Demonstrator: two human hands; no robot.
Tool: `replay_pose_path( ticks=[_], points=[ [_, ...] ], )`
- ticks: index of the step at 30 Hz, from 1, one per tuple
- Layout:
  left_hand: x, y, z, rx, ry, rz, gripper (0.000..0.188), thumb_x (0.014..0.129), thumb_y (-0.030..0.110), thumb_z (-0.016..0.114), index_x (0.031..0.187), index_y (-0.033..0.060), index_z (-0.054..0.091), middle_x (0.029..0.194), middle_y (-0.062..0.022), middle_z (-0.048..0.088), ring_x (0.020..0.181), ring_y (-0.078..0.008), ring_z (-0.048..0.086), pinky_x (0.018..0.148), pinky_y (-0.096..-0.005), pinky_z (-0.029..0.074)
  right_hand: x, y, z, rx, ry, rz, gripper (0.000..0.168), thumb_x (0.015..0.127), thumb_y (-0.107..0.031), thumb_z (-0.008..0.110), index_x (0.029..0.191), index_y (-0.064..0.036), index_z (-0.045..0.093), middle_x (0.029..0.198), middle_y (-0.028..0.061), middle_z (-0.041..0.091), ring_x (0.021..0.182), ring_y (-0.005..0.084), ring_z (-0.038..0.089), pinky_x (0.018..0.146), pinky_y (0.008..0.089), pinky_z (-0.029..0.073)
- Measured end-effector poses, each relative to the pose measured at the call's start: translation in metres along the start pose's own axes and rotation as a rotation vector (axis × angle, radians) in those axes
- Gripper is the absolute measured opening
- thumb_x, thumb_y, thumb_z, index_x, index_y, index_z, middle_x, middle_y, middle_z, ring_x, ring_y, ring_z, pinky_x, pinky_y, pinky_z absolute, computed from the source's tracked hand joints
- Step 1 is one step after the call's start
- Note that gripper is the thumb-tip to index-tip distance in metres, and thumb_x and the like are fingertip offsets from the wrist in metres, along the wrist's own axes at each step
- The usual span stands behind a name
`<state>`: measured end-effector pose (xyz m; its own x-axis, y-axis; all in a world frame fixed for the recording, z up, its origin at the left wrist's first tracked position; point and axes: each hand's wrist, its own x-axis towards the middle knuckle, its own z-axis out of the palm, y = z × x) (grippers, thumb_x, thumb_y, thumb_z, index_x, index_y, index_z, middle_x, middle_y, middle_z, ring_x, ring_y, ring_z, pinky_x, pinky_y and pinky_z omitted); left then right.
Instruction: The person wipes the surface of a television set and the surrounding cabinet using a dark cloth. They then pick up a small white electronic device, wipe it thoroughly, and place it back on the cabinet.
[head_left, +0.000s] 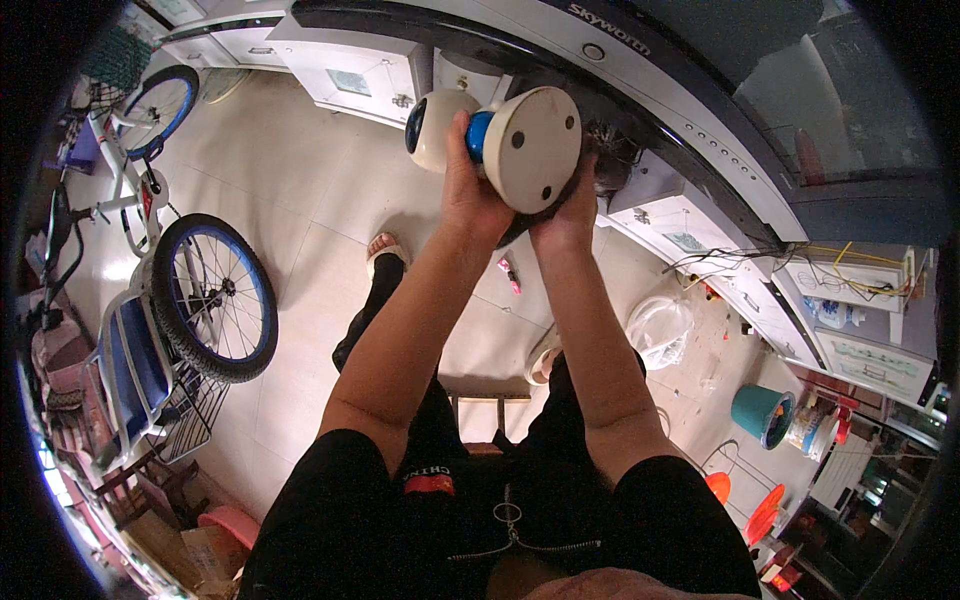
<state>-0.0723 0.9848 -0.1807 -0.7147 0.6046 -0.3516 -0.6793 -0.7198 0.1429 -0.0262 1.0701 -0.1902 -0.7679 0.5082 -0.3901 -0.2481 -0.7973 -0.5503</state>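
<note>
Both arms reach forward at the top centre of the head view. My left hand (476, 191) grips a cream-coloured round-headed device (532, 150), its thumb lying over the blue neck between the head and the disc base. The base is tipped up and shows several dark round pads; the glossy head with a dark blue face points left. On the other side, my right hand (574, 214) is closed around a dark object partly hidden behind the base; what it is, I cannot tell. Dark hair-like strands show just beyond that hand. Both hands are above the floor, beside a low white cabinet.
A bicycle (214, 296) with blue rims stands at the left. A large television (607, 49) is at the upper right, above white cabinets (349, 79). A teal bin (761, 416), a clear plastic bag (660, 330) and loose cables (750, 259) are on the right.
</note>
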Motion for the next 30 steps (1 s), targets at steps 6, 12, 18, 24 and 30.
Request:
replay_pose_path(
  ticks=[6, 12, 18, 24, 30],
  points=[
    [0.003, 0.002, 0.002, 0.321, -0.050, 0.075, 0.057, 0.081, 0.045, 0.065, 0.119, 0.0054, 0.049, 0.105, -0.0116, 0.058, 0.101, -0.0234, 0.057, 0.087, -0.0370, 0.048, -0.016, -0.002, -0.024, 0.080, -0.081, 0.246, 0.046, 0.095, -0.041, 0.042, 0.132, -0.013, 0.043, 0.126, 0.0079, 0.051, 0.117, 0.0241, 0.048, 0.099, 0.0403, 0.041],
    [-0.019, 0.008, 0.009, 0.804, -0.243, 0.200, 0.058, 0.082, 0.038, 0.067, 0.122, 0.0028, 0.047, 0.110, -0.0081, 0.058, 0.101, -0.0175, 0.055, 0.089, -0.0318, 0.045, -0.039, -0.004, -0.040, -0.017, -0.103, 0.258, 0.040, 0.092, -0.037, 0.051, 0.121, -0.010, 0.047, 0.111, 0.0084, 0.057, 0.099, 0.0250, 0.059, 0.089, 0.0405, 0.049],
    [-0.023, 0.012, 0.010, 1.101, -0.346, 0.307, 0.048, 0.081, 0.035, 0.069, 0.115, 0.0041, 0.055, 0.106, -0.0062, 0.061, 0.100, -0.0143, 0.056, 0.087, -0.0297, 0.046, -0.040, -0.032, -0.075, -0.538, -0.341, 0.679, 0.045, 0.089, -0.042, 0.052, 0.113, -0.003, 0.054, 0.096, 0.0153, 0.064, 0.087, 0.0250, 0.065, 0.075, 0.0366, 0.054],
    [-0.023, 0.022, -0.002, 1.010, -0.265, 0.250, 0.038, 0.082, 0.026, 0.070, 0.110, 0.0037, 0.059, 0.098, -0.0040, 0.064, 0.090, -0.0126, 0.059, 0.080, -0.0270, 0.048, -0.035, -0.092, -0.066, -0.907, -0.039, 0.091, 0.041, 0.093, -0.042, 0.046, 0.104, -0.006, 0.059, 0.081, 0.0061, 0.062, 0.069, 0.0163, 0.060, 0.064, 0.0286, 0.050],
    [-0.011, 0.008, -0.016, 1.040, -0.179, 0.113, 0.033, 0.084, 0.019, 0.068, 0.110, 0.0023, 0.059, 0.098, -0.0054, 0.065, 0.088, -0.0141, 0.061, 0.078, -0.0280, 0.050, -0.061, -0.046, -0.040, -1.534, -0.615, -0.741, 0.043, 0.067, 0.005, 0.050, 0.109, -0.004, 0.057, 0.104, 0.0164, 0.056, 0.101, 0.0356, 0.051, 0.091, 0.0432, 0.039]
  ],
)
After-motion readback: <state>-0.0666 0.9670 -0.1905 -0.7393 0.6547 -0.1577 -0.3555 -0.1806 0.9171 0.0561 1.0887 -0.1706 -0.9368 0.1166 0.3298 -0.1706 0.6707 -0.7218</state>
